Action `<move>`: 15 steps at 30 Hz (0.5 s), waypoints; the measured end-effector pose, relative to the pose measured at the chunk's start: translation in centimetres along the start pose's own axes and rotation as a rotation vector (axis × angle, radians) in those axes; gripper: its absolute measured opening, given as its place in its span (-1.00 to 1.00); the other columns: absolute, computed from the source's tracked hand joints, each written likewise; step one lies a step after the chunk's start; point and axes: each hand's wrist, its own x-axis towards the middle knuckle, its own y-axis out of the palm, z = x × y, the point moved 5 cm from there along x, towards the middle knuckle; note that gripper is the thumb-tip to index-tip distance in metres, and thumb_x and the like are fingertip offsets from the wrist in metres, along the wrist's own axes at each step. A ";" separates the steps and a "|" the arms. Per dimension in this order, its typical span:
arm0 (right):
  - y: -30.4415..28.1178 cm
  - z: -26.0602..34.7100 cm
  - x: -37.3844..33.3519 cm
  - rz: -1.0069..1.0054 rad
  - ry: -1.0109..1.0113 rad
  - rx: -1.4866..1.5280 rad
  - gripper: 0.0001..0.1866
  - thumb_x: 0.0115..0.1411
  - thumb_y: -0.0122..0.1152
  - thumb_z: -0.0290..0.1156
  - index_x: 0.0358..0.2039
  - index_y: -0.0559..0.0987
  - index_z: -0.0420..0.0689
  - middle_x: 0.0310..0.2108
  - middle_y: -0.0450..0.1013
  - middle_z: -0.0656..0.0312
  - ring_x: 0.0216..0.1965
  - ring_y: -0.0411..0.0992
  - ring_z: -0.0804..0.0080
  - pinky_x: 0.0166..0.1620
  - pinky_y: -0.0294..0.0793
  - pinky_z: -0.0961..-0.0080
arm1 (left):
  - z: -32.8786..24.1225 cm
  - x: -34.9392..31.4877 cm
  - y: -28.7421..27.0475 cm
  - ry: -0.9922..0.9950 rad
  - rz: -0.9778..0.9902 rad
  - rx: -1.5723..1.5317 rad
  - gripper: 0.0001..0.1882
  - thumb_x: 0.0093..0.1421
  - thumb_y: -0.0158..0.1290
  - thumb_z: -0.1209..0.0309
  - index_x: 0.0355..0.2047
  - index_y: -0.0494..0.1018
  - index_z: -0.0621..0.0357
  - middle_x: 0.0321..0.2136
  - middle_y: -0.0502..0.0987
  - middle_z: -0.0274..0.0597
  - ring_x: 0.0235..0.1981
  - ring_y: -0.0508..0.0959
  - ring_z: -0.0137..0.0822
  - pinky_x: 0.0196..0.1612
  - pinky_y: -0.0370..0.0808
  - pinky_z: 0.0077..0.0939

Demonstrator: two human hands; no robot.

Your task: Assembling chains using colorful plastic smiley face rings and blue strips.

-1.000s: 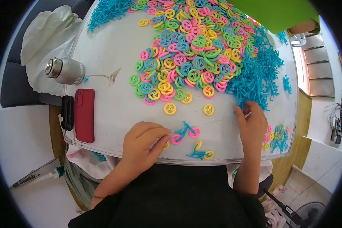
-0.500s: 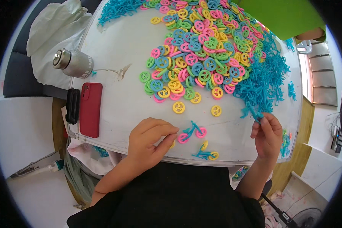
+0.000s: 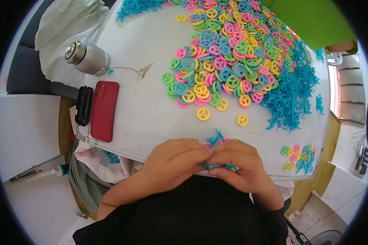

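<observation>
My left hand (image 3: pixel 178 161) and my right hand (image 3: pixel 239 163) meet at the near table edge, fingertips together. A blue plastic piece (image 3: pixel 211 165), seemingly the toy bicycle frame from my right hand, shows between them. The left fingers are closed too, but what they pinch is hidden. Just beyond the fingers lies a blue toy bicycle with pink wheels (image 3: pixel 218 136), partly covered. Beneath the right hand peeks another blue toy bicycle with yellow wheels (image 3: pixel 232 167). Two loose yellow wheels (image 3: pixel 203 114) lie on the white table (image 3: pixel 151 118) farther out.
A large heap of coloured toy wheels (image 3: pixel 229 61) fills the far middle, beside a pile of blue frames (image 3: pixel 292 98). Smaller wheels and frames (image 3: pixel 298 157) lie at the near right. A red phone (image 3: pixel 104 111), black case (image 3: pixel 84 106) and metal flask (image 3: pixel 88 59) stand left.
My right hand has moved left from the frame pile, bringing a blue frame to my left hand. The hands now touch and cover most of the two toy bicycles. The view has shifted slightly.
</observation>
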 end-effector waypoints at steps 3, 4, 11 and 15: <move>-1.3 -1.9 0.1 -0.241 0.318 -0.024 -0.60 -0.03 0.41 -0.56 -0.11 0.60 -0.15 -0.27 0.54 0.10 -0.30 0.48 0.17 -0.24 0.44 0.39 | 1.8 -1.0 -1.9 -0.260 -0.038 0.114 -0.58 -0.05 0.32 0.61 -0.12 0.57 0.20 -0.20 0.65 -0.07 -0.17 0.64 -0.15 -0.09 0.55 -0.36; -2.0 -1.3 1.0 -0.208 0.180 -0.285 -0.56 -0.05 0.42 -0.55 -0.09 0.58 -0.16 -0.26 0.52 0.13 -0.26 0.47 0.18 -0.19 0.43 0.36 | 2.6 -1.6 -3.4 -0.255 -0.215 0.126 -0.60 -0.04 0.29 0.63 -0.13 0.57 0.22 -0.20 0.65 -0.08 -0.17 0.64 -0.19 -0.09 0.55 -0.39; 5.8 -1.1 2.5 0.239 0.026 -0.847 -0.62 -0.06 0.33 -0.40 -0.15 0.58 -0.11 -0.20 0.42 0.30 -0.12 0.37 0.34 -0.07 0.25 0.29 | 4.1 -2.3 -4.9 -0.279 -0.398 0.071 -0.68 0.02 0.21 0.69 -0.17 0.57 0.28 -0.17 0.65 -0.05 -0.19 0.63 -0.23 -0.09 0.53 -0.47; 6.5 -0.8 2.3 0.280 -0.004 -0.875 -0.67 -0.01 0.17 -0.42 -0.16 0.58 -0.09 -0.24 0.43 0.30 -0.15 0.38 0.39 -0.12 0.24 0.33 | 3.9 -2.0 -4.3 -0.276 -0.371 0.100 -0.71 0.03 0.21 0.68 -0.19 0.58 0.27 -0.15 0.63 -0.03 -0.17 0.63 -0.20 -0.10 0.53 -0.47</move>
